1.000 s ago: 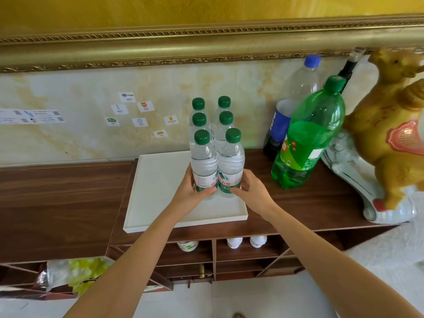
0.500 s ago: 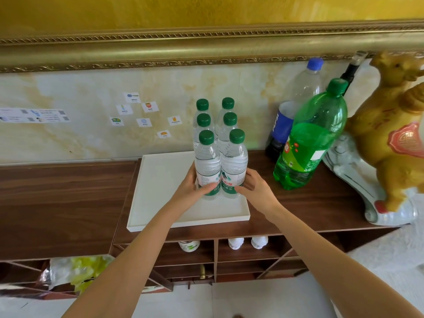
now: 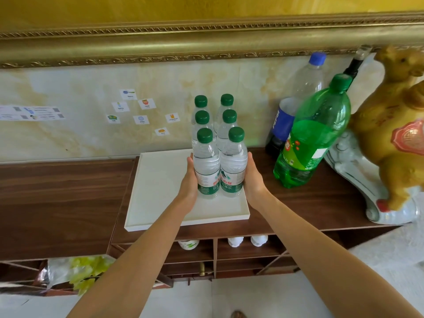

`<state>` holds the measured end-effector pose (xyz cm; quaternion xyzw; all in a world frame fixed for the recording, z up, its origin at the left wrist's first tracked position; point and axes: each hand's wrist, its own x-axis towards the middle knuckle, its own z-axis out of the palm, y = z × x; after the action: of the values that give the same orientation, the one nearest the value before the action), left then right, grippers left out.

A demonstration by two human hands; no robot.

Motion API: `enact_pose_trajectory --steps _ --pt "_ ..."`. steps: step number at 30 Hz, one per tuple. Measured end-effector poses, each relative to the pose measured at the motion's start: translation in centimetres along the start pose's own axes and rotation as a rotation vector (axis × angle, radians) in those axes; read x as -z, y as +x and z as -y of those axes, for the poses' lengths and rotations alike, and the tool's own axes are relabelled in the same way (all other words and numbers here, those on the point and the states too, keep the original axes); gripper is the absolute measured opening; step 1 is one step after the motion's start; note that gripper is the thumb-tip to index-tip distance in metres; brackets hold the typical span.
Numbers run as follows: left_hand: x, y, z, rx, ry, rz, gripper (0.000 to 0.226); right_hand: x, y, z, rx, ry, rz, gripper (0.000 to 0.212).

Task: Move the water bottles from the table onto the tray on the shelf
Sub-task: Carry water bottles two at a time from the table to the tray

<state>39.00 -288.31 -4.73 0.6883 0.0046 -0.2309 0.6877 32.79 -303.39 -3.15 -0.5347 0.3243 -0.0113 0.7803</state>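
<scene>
Several clear water bottles with green caps stand upright in two rows on the right half of a white tray (image 3: 158, 180) on the brown shelf. My left hand (image 3: 189, 183) presses flat against the outer side of the front left bottle (image 3: 205, 164). My right hand (image 3: 252, 177) presses against the outer side of the front right bottle (image 3: 234, 161). The two front bottles touch each other between my palms. The bottles behind them (image 3: 226, 111) stand free of my hands.
A big green soda bottle (image 3: 314, 138) and a blue-capped bottle (image 3: 296, 99) stand just right of the tray. A golden animal statue (image 3: 394, 125) fills the far right. The tray's left half is bare. Open cubbies below hold white containers (image 3: 235, 241).
My hands have slid from the front of the two front bottles round to their outer sides, and the fingers have flattened. The bottles stand in the same place on the tray.
</scene>
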Motion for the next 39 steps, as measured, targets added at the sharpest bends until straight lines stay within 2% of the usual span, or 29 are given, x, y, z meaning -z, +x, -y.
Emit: enact_pose_trajectory --steps 5,14,16,20,24,31,36,39 --pt "0.2 0.1 0.3 -0.019 -0.007 0.033 0.050 0.0 -0.4 0.2 0.008 -0.013 -0.002 0.068" --pt "0.8 -1.0 -0.6 -0.051 0.001 0.117 0.043 0.4 -1.1 -0.1 0.033 -0.008 0.052 0.062" --pt "1.3 -1.8 -1.1 -0.056 0.011 0.086 0.042 0.8 -2.3 -0.7 0.100 -0.024 0.064 0.054" --pt "2.9 -5.0 -0.8 -0.132 0.105 -0.060 0.023 2.3 -5.8 -1.9 0.390 -0.152 0.011 0.028" --pt "5.4 -9.1 0.8 -0.161 0.177 -0.092 0.014 2.3 -8.5 -3.5 0.546 -0.287 -0.031 0.028" --pt "13.1 -16.1 4.3 -0.152 0.370 -0.070 0.019 -4.9 -13.1 -8.0 0.416 -0.532 0.331 0.016" --pt "24.5 -23.5 7.9 -0.062 0.675 -0.068 0.020 -15.0 -15.3 -14.1 0.389 -1.116 0.621 0.019" --pt "33.0 -30.5 10.1 0.047 0.881 -0.108 0.023 -23.1 -18.3 -19.2 0.440 -1.316 0.782 0.021"
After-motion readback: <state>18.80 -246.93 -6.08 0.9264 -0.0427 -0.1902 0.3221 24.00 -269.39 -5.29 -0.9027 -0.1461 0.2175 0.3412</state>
